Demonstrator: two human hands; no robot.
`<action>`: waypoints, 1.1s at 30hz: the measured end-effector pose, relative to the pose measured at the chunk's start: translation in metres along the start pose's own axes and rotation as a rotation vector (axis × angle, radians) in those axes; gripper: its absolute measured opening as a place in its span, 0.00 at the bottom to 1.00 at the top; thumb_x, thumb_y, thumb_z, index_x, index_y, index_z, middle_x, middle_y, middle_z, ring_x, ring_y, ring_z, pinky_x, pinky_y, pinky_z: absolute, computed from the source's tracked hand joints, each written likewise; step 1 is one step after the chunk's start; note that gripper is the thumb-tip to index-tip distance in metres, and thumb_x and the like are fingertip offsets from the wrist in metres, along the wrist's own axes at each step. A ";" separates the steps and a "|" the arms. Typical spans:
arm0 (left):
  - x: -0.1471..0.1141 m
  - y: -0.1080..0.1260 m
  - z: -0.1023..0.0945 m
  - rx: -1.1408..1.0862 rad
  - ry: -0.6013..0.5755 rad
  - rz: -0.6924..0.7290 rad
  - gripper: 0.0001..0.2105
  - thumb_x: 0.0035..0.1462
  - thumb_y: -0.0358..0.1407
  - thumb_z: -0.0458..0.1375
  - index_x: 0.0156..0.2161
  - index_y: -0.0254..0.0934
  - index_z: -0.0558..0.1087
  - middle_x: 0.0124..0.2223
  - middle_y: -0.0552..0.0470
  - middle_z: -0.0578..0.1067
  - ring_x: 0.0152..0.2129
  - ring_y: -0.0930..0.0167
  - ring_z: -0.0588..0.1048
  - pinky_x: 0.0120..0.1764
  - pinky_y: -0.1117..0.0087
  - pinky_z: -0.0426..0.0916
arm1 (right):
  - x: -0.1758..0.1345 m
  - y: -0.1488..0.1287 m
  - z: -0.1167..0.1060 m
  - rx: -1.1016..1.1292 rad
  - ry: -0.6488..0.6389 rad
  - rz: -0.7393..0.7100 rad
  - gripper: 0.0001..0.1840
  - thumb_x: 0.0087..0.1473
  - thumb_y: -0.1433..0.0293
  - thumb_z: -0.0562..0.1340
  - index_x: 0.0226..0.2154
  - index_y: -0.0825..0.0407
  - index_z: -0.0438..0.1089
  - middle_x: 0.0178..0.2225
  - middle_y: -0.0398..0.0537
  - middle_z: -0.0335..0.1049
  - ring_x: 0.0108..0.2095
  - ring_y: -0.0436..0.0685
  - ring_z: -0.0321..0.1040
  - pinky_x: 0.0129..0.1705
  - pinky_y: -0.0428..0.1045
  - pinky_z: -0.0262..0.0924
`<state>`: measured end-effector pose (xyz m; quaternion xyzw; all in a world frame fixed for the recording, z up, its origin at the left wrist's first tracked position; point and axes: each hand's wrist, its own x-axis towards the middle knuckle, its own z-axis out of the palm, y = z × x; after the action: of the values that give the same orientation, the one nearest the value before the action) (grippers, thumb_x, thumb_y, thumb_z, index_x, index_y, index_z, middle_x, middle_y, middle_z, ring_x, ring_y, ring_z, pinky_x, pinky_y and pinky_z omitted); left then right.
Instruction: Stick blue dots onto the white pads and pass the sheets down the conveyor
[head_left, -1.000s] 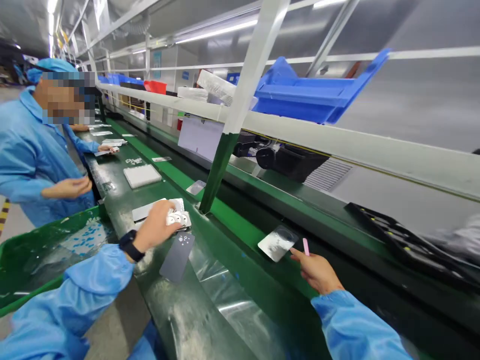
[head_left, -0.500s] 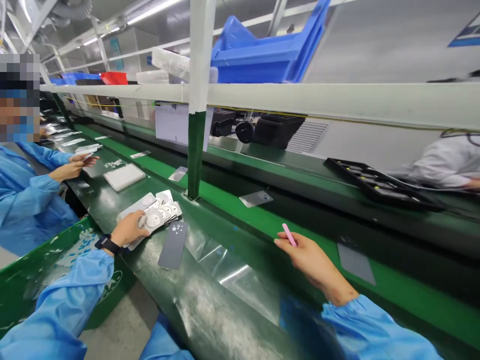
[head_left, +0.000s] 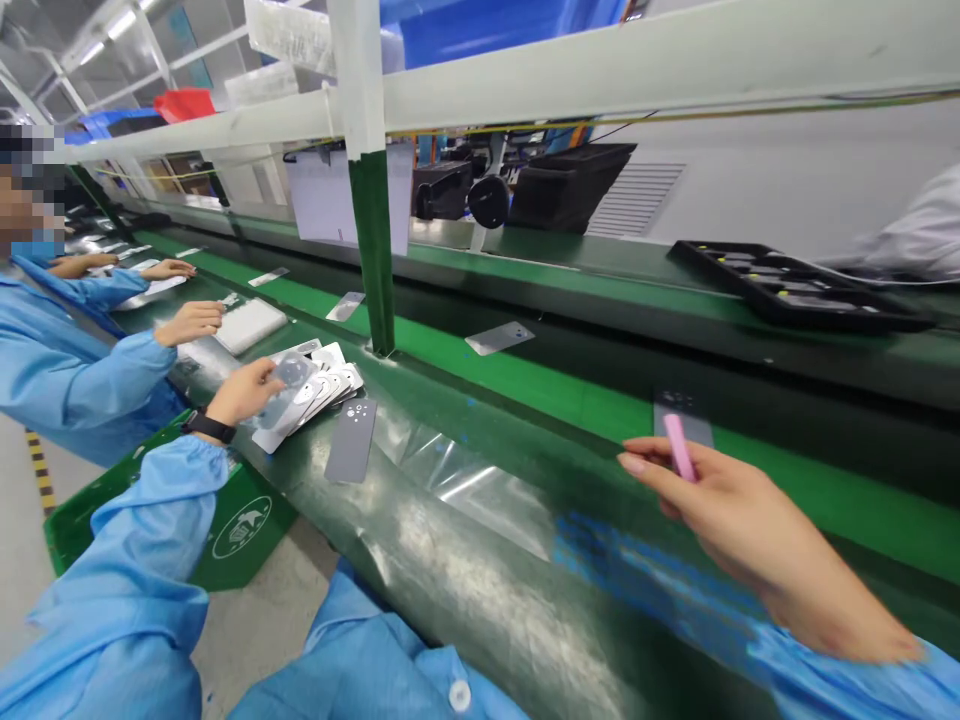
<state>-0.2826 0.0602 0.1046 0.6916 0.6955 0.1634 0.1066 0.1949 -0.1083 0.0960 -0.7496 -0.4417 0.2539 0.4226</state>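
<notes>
My left hand point(head_left: 244, 392) is closed on a thin, see-through phone-shaped sheet point(head_left: 289, 388), at the near side of a fanned pile of pale phone back panels point(head_left: 328, 388). Just right of that pile, a dark grey phone back panel point(head_left: 351, 442) lies flat, its camera holes toward the far side. My right hand point(head_left: 724, 500) pinches a pink stick-like tool point(head_left: 679, 448), whose lower end is hidden by the fingers. Beyond this hand another grey back panel point(head_left: 681, 405) shows partly on the green belt.
Phone panels point(head_left: 500, 338) lie spaced along the green belt point(head_left: 570, 385). A post point(head_left: 371, 250) rises between bench and belt. Clear film point(head_left: 480, 495) lies on the bench. At left are a co-worker's hand point(head_left: 190, 322), a white stack point(head_left: 251, 325) and a green bin point(head_left: 247, 540); a black tray point(head_left: 795, 285) stands behind.
My left hand has drawn back slightly from the pile, and a see-through sheet now shows in it. My right hand has moved right with the pink tool. The co-worker's hands have moved apart.
</notes>
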 end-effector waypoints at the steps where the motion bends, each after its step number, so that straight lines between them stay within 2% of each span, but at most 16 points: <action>1: -0.001 0.003 -0.007 -0.055 0.041 -0.013 0.08 0.48 0.40 0.55 0.32 0.37 0.66 0.28 0.55 0.70 0.31 0.67 0.70 0.36 0.69 0.65 | -0.004 0.000 -0.003 0.041 -0.006 0.046 0.22 0.30 0.53 0.67 0.27 0.51 0.74 0.15 0.43 0.60 0.15 0.51 0.52 0.16 0.47 0.46; 4: -0.011 0.020 -0.024 -0.409 0.142 -0.016 0.13 0.47 0.39 0.57 0.38 0.35 0.65 0.31 0.56 0.70 0.31 0.71 0.70 0.36 0.71 0.66 | -0.014 0.004 -0.009 0.191 -0.044 0.135 0.20 0.30 0.55 0.68 0.27 0.50 0.73 0.14 0.41 0.57 0.16 0.51 0.50 0.16 0.47 0.43; 6: -0.022 0.041 -0.029 -0.656 0.135 0.027 0.23 0.46 0.39 0.58 0.48 0.35 0.62 0.36 0.57 0.71 0.31 0.73 0.71 0.37 0.71 0.68 | -0.021 0.007 -0.009 0.313 -0.071 0.137 0.17 0.32 0.57 0.68 0.25 0.50 0.73 0.14 0.40 0.54 0.16 0.50 0.48 0.17 0.47 0.43; 8: -0.035 0.066 -0.027 -0.798 0.091 0.075 0.35 0.43 0.40 0.61 0.57 0.40 0.55 0.39 0.57 0.72 0.30 0.74 0.71 0.36 0.71 0.70 | -0.027 0.008 -0.007 0.439 -0.085 0.142 0.15 0.33 0.57 0.66 0.22 0.51 0.72 0.15 0.41 0.55 0.17 0.49 0.48 0.18 0.48 0.46; 10: -0.048 0.091 -0.015 -0.915 0.005 0.096 0.45 0.40 0.40 0.65 0.62 0.47 0.48 0.40 0.58 0.73 0.29 0.74 0.72 0.33 0.72 0.70 | -0.030 0.009 -0.002 0.539 -0.079 0.144 0.15 0.33 0.56 0.66 0.18 0.52 0.69 0.21 0.47 0.63 0.20 0.51 0.54 0.21 0.50 0.53; 11: -0.054 0.104 -0.006 -0.950 -0.070 0.114 0.48 0.40 0.40 0.66 0.63 0.50 0.45 0.41 0.57 0.74 0.28 0.74 0.72 0.31 0.73 0.70 | -0.031 0.011 0.001 0.566 -0.062 0.129 0.17 0.34 0.55 0.66 0.19 0.52 0.69 0.22 0.48 0.64 0.22 0.53 0.58 0.23 0.50 0.55; 13: -0.065 0.131 0.018 -0.975 -0.277 0.185 0.48 0.42 0.41 0.65 0.64 0.52 0.43 0.44 0.55 0.75 0.30 0.72 0.74 0.32 0.72 0.70 | -0.030 0.017 0.007 0.574 -0.013 0.103 0.20 0.35 0.51 0.67 0.20 0.52 0.70 0.20 0.45 0.63 0.22 0.52 0.59 0.24 0.49 0.56; 16: -0.083 0.174 0.061 -0.954 -0.578 0.318 0.40 0.45 0.39 0.61 0.62 0.43 0.49 0.47 0.50 0.74 0.35 0.68 0.75 0.36 0.69 0.71 | -0.031 0.030 0.015 0.556 -0.033 0.137 0.26 0.37 0.45 0.66 0.23 0.53 0.70 0.15 0.39 0.57 0.17 0.48 0.54 0.19 0.46 0.51; 19: -0.098 0.207 0.100 -0.838 -0.733 0.405 0.33 0.45 0.34 0.58 0.58 0.39 0.52 0.44 0.49 0.75 0.35 0.67 0.76 0.36 0.68 0.70 | -0.033 0.044 0.020 0.520 -0.112 0.171 0.28 0.38 0.44 0.66 0.24 0.53 0.69 0.16 0.41 0.63 0.17 0.49 0.58 0.19 0.46 0.56; 22: -0.107 0.224 0.127 -0.580 -0.717 0.472 0.29 0.44 0.28 0.58 0.53 0.38 0.56 0.41 0.50 0.74 0.35 0.65 0.75 0.38 0.65 0.70 | -0.032 0.053 0.025 0.487 -0.171 0.196 0.27 0.37 0.46 0.68 0.25 0.54 0.68 0.20 0.44 0.69 0.20 0.50 0.65 0.24 0.47 0.63; 25: -0.110 0.225 0.144 -0.372 -0.670 0.567 0.25 0.43 0.26 0.58 0.49 0.36 0.60 0.45 0.46 0.72 0.42 0.62 0.73 0.46 0.61 0.68 | -0.030 0.061 0.032 0.442 -0.230 0.225 0.25 0.37 0.50 0.70 0.25 0.53 0.67 0.21 0.44 0.71 0.21 0.51 0.68 0.26 0.48 0.65; 29: -0.113 0.217 0.158 -0.271 -0.648 0.753 0.23 0.42 0.25 0.59 0.47 0.36 0.65 0.54 0.43 0.66 0.52 0.59 0.64 0.55 0.57 0.60 | -0.027 0.071 0.040 0.350 -0.215 0.249 0.23 0.41 0.51 0.67 0.26 0.53 0.66 0.20 0.45 0.71 0.19 0.52 0.68 0.23 0.47 0.64; 33: -0.114 0.212 0.163 -0.235 -0.650 0.861 0.22 0.45 0.26 0.58 0.48 0.40 0.67 0.53 0.47 0.68 0.52 0.59 0.62 0.54 0.53 0.58 | -0.027 0.076 0.041 0.335 -0.208 0.257 0.22 0.44 0.51 0.66 0.27 0.54 0.66 0.20 0.45 0.71 0.18 0.51 0.67 0.21 0.47 0.64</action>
<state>-0.0221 -0.0429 0.0245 0.9119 0.2581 0.0469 0.3156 0.1851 -0.1338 0.0096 -0.6888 -0.3354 0.4513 0.4576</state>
